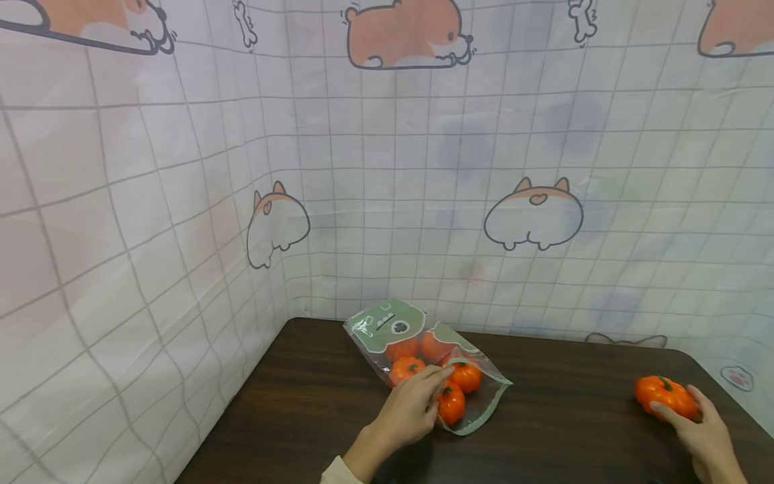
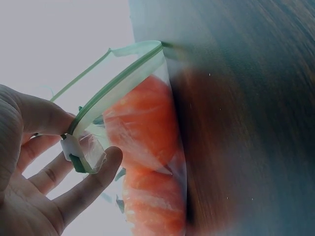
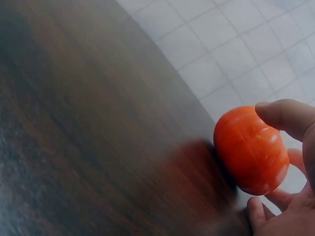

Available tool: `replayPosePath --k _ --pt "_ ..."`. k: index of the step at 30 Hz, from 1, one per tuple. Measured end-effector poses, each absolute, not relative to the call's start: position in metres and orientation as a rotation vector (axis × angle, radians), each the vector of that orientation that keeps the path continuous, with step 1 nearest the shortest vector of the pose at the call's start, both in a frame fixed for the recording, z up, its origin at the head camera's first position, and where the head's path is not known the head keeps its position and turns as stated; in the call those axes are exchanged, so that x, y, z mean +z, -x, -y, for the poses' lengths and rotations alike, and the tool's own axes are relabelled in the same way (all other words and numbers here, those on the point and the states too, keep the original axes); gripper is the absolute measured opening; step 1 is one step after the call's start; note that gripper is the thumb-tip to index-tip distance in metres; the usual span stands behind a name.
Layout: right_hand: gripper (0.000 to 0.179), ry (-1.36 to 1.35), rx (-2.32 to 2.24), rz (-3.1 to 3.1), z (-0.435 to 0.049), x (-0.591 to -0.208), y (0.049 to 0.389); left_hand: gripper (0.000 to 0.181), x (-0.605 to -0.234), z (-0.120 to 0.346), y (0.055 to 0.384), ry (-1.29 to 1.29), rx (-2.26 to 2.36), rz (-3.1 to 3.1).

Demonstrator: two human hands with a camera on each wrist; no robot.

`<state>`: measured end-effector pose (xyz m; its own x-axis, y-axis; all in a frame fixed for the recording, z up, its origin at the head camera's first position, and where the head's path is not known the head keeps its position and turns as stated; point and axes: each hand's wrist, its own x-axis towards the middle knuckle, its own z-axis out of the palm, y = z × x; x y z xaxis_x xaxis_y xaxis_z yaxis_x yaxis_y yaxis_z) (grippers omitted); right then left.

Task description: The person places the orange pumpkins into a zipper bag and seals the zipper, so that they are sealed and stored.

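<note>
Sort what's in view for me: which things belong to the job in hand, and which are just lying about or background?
Part of the job:
clear bag, its rim pinched by the left hand
bagged pumpkins
single pumpkin, outside the bag, in the right hand

Background:
table, under the bag
dog-print cloth, behind the table

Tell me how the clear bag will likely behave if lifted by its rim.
The bag will probably flop and crease, since its thin film shows wrinkles. The rounded orange pumpkins inside may roll and shift its balance. Tipping could spill them, as its mouth seems open in the left wrist view.
</note>
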<state>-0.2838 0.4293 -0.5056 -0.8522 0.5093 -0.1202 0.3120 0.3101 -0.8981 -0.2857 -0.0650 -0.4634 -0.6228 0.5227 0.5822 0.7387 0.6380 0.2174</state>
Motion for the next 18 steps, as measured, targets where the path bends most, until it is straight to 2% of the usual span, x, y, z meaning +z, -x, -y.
replayPosePath --k 9,18 --pt "0.089 0.727 1.55 2.4 -0.4334 -0.5087 0.2875 0.062 -0.4623 0.0638 0.285 0.986 -0.618 2.399" --pt "0.094 0.69 1.514 2.46 -0.4297 -0.5082 0.287 0.064 -0.4623 0.0646 0.2851 0.987 -0.608 2.411"
